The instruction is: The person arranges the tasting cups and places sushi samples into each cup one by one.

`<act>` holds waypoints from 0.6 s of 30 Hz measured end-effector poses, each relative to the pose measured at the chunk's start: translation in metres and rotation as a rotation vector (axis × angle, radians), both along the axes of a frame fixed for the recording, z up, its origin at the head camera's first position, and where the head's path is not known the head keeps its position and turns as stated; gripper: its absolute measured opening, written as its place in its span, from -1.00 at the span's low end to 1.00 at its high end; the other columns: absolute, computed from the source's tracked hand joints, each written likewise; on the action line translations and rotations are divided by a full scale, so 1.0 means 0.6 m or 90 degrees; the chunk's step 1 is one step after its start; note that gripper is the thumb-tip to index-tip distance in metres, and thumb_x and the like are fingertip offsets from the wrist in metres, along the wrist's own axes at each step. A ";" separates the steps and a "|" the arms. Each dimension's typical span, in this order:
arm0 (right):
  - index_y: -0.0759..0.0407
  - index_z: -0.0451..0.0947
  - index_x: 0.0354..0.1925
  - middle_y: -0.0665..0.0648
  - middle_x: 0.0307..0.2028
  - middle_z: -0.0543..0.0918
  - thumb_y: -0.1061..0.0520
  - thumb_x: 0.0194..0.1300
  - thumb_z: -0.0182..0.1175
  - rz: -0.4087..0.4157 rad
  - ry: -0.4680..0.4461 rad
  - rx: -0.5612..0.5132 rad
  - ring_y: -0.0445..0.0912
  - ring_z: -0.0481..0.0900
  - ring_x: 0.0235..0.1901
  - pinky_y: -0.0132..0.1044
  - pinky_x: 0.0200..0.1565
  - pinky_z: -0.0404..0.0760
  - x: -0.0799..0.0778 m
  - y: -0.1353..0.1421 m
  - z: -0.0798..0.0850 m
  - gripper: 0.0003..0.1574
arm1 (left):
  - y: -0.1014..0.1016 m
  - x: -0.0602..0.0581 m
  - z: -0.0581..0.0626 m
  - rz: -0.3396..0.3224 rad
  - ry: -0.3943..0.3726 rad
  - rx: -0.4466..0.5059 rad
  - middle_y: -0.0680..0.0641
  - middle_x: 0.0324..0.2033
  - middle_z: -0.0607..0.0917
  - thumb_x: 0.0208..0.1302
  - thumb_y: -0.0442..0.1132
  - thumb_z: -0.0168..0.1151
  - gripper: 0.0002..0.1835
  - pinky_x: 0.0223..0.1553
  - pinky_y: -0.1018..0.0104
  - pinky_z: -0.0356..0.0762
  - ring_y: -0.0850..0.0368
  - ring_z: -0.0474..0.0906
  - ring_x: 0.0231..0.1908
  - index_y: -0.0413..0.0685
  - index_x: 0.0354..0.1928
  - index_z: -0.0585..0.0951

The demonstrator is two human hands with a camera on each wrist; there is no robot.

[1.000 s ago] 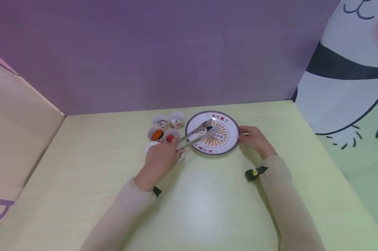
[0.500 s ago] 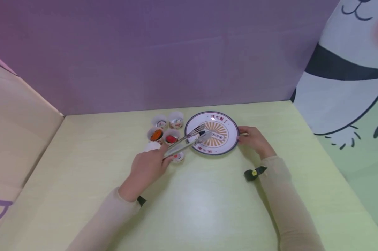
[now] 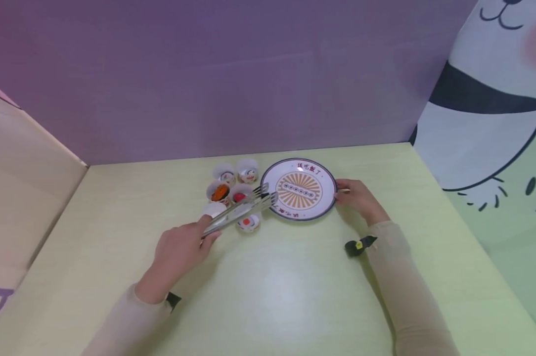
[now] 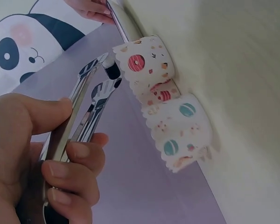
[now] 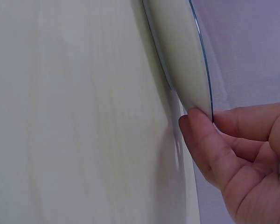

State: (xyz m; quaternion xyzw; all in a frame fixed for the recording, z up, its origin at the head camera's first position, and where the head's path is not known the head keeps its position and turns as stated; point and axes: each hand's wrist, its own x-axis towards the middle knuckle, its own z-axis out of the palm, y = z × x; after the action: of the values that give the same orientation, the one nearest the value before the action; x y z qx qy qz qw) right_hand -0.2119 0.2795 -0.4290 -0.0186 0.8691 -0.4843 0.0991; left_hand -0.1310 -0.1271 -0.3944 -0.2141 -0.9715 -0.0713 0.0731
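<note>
My left hand (image 3: 179, 252) grips metal tongs (image 3: 232, 215) by their sides. Between the tong tips, in the left wrist view, sits a small black-and-white piece (image 4: 112, 70) like a sushi roll. In the head view the tips hang over the cups, close to the plate's left rim. With thumb and fingers, my right hand (image 3: 360, 199) pinches the right rim of a round white plate (image 3: 273, 174) with a dark edge and printed pattern. Left of the plate are several patterned paper cups (image 4: 191, 126). An orange-topped piece (image 3: 220, 192) and a red one (image 3: 239, 197) show in two of them.
A pale table (image 3: 277, 296) carries everything. Behind it rises a purple wall (image 3: 250, 79); a panda picture (image 3: 486, 118) is on the right. The cups stand close together between my left hand and the plate.
My left hand has moved left and toward me with the tongs, drawing the gripped piece from above the plate to over the cups. My right hand stays at the plate rim.
</note>
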 end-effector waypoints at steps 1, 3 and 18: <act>0.58 0.17 0.25 0.53 0.16 0.37 0.37 0.29 0.04 0.001 0.001 0.001 0.29 0.40 0.13 -0.01 0.13 0.43 0.000 0.000 0.000 -0.39 | -0.005 0.002 -0.001 0.001 0.001 0.001 0.07 -0.79 0.27 0.24 0.00 0.23 -0.69 -0.78 0.33 0.09 0.18 0.16 -0.76 -0.07 -0.18 0.49; 0.58 0.18 0.25 0.53 0.15 0.37 0.37 0.28 0.04 0.003 0.006 0.003 0.30 0.40 0.13 0.01 0.14 0.41 0.001 0.000 -0.001 -0.39 | -0.014 0.006 -0.003 0.005 0.005 0.003 0.08 -0.79 0.26 0.23 0.01 0.23 -0.68 -0.78 0.32 0.09 0.17 0.16 -0.76 -0.07 -0.16 0.50; 0.59 0.18 0.24 0.54 0.16 0.37 0.38 0.28 0.03 0.003 0.011 0.009 0.31 0.40 0.12 -0.04 0.11 0.45 0.000 0.000 -0.001 -0.40 | -0.078 0.022 -0.010 -0.020 0.092 0.016 0.11 -0.79 0.28 0.13 -0.04 0.31 -0.70 -0.81 0.34 0.07 0.22 0.12 -0.79 -0.05 -0.20 0.51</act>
State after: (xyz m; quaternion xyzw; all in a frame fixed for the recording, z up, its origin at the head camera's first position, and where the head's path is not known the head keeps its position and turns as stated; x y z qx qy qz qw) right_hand -0.2118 0.2796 -0.4294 -0.0243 0.8731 -0.4781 0.0927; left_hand -0.1176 -0.1742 -0.4006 -0.2333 -0.9591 -0.0693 0.1448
